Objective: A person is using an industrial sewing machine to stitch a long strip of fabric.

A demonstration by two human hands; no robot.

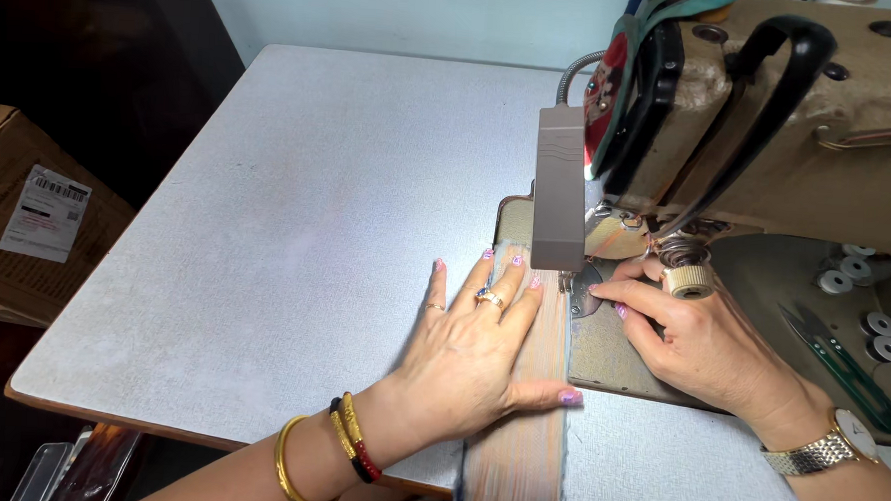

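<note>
Your left hand (471, 357) is lying flat, fingers spread, pinning the striped fabric strip (526, 404) to the worktop (286, 234) to keep it straight; your right hand (697, 342) is resting fingers together, steadying the strip's edge by the sewing machine (771, 124) needle.

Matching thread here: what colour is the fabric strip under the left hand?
Muted peach-orange fabric strip with fine lengthwise stripes and bluish edges, seen in the head view.

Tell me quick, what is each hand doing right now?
Left hand: open, lying flat on the striped fabric strip.
Right hand: fingers curled, fingertips at the strip's edge beside the sewing machine needle; grip cannot be told.
</note>
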